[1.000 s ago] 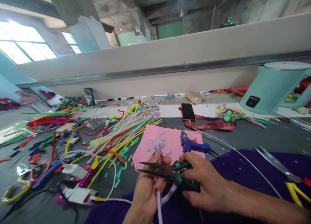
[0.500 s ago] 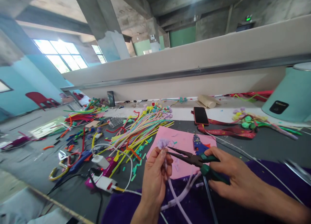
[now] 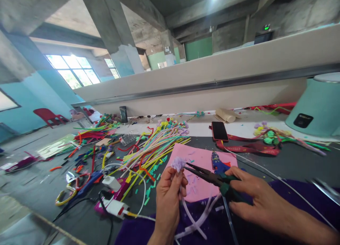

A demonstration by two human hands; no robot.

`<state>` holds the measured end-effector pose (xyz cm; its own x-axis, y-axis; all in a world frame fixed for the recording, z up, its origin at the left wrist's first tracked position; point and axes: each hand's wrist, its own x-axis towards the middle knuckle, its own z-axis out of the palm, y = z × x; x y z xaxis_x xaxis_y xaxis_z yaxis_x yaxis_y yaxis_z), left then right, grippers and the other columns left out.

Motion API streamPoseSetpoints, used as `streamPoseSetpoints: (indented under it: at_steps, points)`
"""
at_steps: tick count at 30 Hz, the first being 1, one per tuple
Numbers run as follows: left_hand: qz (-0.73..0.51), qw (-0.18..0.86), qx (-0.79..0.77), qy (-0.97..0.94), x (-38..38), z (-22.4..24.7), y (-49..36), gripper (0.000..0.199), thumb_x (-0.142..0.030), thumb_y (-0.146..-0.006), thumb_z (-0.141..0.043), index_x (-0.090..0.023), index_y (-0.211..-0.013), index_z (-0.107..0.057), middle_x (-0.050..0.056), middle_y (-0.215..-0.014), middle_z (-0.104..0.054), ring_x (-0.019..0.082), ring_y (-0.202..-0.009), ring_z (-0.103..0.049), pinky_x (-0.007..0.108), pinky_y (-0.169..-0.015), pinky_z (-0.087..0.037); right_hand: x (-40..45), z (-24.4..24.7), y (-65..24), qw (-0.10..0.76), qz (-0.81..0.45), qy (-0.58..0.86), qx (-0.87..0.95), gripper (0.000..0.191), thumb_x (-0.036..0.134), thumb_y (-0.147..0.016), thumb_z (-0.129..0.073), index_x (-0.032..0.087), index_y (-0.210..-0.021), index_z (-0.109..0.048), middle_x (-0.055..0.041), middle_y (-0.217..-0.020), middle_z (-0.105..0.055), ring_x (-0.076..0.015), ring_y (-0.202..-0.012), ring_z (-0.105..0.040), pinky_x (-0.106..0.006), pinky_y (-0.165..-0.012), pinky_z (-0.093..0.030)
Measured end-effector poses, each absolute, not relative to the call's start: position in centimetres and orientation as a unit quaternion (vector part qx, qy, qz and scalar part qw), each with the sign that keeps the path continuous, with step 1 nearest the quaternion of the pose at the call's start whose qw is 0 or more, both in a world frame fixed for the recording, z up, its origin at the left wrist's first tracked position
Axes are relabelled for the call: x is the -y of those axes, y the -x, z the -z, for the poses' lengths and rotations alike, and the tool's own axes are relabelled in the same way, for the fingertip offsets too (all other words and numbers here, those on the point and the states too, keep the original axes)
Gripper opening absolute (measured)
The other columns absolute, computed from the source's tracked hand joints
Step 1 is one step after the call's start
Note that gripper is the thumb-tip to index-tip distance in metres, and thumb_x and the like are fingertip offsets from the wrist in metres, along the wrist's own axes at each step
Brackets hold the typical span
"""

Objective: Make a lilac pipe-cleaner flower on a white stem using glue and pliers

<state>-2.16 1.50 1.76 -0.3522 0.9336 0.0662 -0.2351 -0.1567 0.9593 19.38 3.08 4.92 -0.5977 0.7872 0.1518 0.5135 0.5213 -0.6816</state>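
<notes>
Between the thumb and fingers of my left hand [image 3: 170,191] is pinched a lilac pipe-cleaner flower [image 3: 177,163], its fuzzy head sticking up above the fingertips. A pale lilac stem [image 3: 189,211] hangs down below that hand. My right hand [image 3: 247,191] is wrapped round the green handles of long-nose pliers [image 3: 205,174]. The pliers' dark jaws point left, slightly parted, with their tips right beside the flower head; whether they touch it I cannot tell. Beneath lies a pink sheet [image 3: 202,191] with small lilac scraps, and a blue glue gun [image 3: 219,163] rests on it behind the pliers.
A pile of coloured pipe cleaners [image 3: 151,145] spreads left of the sheet. Red-and-yellow-handled pliers [image 3: 71,184] and a power strip with a white charger [image 3: 114,202] lie further left. A phone [image 3: 219,131] with a red lanyard [image 3: 252,147] and a mint-green bin [image 3: 315,106] stand behind right.
The pliers' jaws have come closer together beside the flower head. The head camera has tilted up slightly, so the scene sits a little lower. Both hands keep their holds.
</notes>
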Motion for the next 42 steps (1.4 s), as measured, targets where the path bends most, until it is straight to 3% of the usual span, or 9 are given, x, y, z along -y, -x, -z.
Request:
streamPoseSetpoints:
  at_steps: [9, 20, 42]
  points:
    - [-0.665, 0.429, -0.474, -0.386, -1.5, -1.4, 2.4, 0.014, -0.031, -0.078, -0.058, -0.017, -0.080, -0.055, -0.006, -0.057, -0.054, 0.001, -0.040, -0.038, 0.012, -0.038, -0.027, -3.5, -4.0, -19.4, 0.240, -0.310, 0.366, 0.844, 0.012, 0.013, -0.070, -0.050, 0.019, -0.065, -0.059, -0.0001, -0.074, -0.055, -0.0143, -0.070, -0.053, -0.022, -0.064, -0.042]
    - [-0.648, 0.428, -0.498, -0.386, -1.7, -1.4, 2.8, 0.015, -0.031, -0.076, -0.059, -0.018, -0.078, -0.053, -0.006, -0.055, -0.055, 0.001, -0.038, -0.039, 0.013, -0.037, -0.026, -3.3, -4.1, -19.5, 0.261, -0.271, 0.359, 0.854, 0.012, 0.012, -0.071, -0.050, 0.018, -0.066, -0.059, -0.0012, -0.075, -0.058, -0.0133, -0.067, -0.054, -0.022, -0.063, -0.042]
    - [-0.596, 0.331, -0.548, -0.486, -1.9, -1.5, 3.5, 0.008, -0.026, -0.075, -0.058, -0.019, -0.075, -0.060, -0.005, -0.058, -0.054, 0.007, -0.047, -0.043, 0.018, -0.047, -0.034, -4.1, -4.8, -20.7, 0.190, -0.252, 0.363, 0.877, 0.013, 0.013, -0.071, -0.051, 0.017, -0.060, -0.054, 0.0002, -0.069, -0.054, -0.0112, -0.063, -0.051, -0.022, -0.058, -0.037]
